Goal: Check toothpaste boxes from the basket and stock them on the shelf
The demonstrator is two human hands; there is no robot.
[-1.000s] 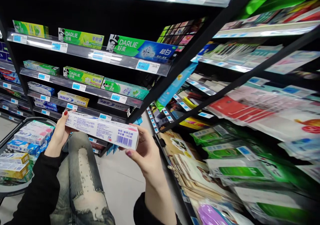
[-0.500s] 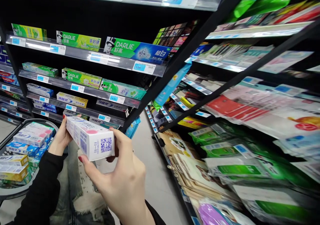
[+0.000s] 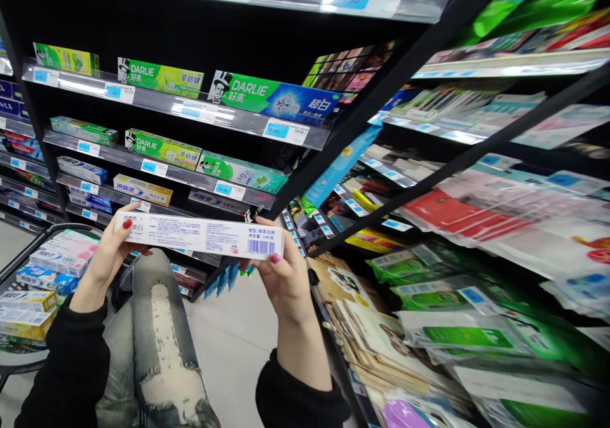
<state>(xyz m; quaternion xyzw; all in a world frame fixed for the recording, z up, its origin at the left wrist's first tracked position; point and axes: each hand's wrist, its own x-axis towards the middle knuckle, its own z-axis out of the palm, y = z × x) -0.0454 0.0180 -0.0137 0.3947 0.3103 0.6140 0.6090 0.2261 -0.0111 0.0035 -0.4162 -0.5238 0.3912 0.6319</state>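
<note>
A long white toothpaste box (image 3: 200, 235) is held level in front of me, its printed side with a barcode facing up toward me. My left hand (image 3: 108, 250) grips its left end, thumb on the near face. At the right end my right hand (image 3: 284, 275) pinches the box, thumb near the barcode and fingers behind. Beyond the box, DARLIE toothpaste boxes (image 3: 159, 79) stand on the shelves. At my left is a basket (image 3: 79, 227) with several toothpaste boxes, among them a yellow box (image 3: 33, 324) and a white-and-pink box (image 3: 61, 256).
Black shelving with a price-tagged shelf edge (image 3: 176, 107) rises ahead. A second rack to the right carries packaged goods, including green packs (image 3: 467, 336) and brown paper packs (image 3: 352, 314). A blue hanging bag (image 3: 340, 167) sticks out at the corner. Grey floor (image 3: 233, 358) lies below.
The box has turned from end-on, with its QR code toward me, to lengthwise across my view. My right hand has moved right and away from me; both hands still hold the box.
</note>
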